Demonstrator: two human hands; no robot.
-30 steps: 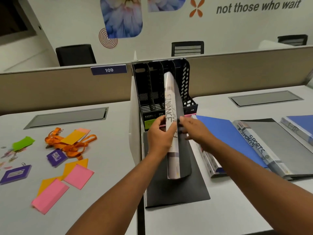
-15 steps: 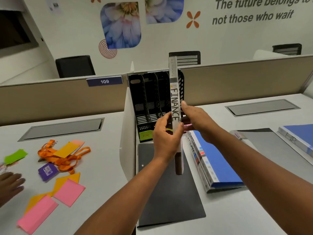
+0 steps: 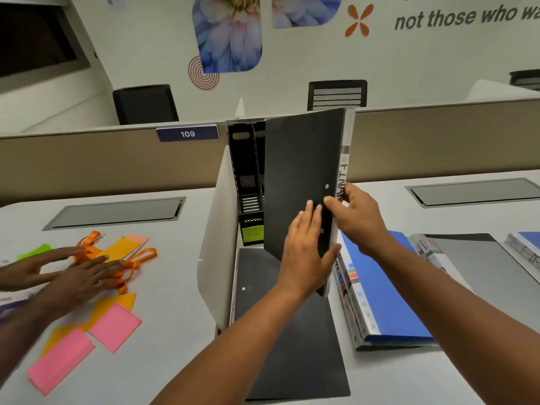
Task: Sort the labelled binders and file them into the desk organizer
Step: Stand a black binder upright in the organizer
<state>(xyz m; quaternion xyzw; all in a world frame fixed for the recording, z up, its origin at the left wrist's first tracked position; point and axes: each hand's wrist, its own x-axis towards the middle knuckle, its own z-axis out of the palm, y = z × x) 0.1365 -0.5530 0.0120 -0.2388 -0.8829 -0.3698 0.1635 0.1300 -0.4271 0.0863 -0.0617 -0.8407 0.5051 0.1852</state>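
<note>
I hold a black binder (image 3: 298,171) upright, its white FINANCE spine turned to the right. My left hand (image 3: 306,255) lies flat against its black cover, thumb hooked round the lower edge. My right hand (image 3: 355,211) pinches the spine. The binder stands in front of the black desk organizer (image 3: 247,182), hiding most of its slots; a green label reading HR shows at the base of one slot. Another black binder (image 3: 292,346) lies flat under my arms. A blue binder (image 3: 377,290) lies to the right, then a grey one (image 3: 479,267).
A white divider panel (image 3: 217,244) stands left of the organizer. On the left desk are pink and orange cards (image 3: 114,325), an orange lanyard (image 3: 137,258) and another person's two hands (image 3: 70,273). A beige partition (image 3: 102,162) runs behind, with chairs beyond.
I have turned the FINANCE binder so its black cover faces me instead of the spine, and shifted it right. Another person's hands have come in over the lanyard at left.
</note>
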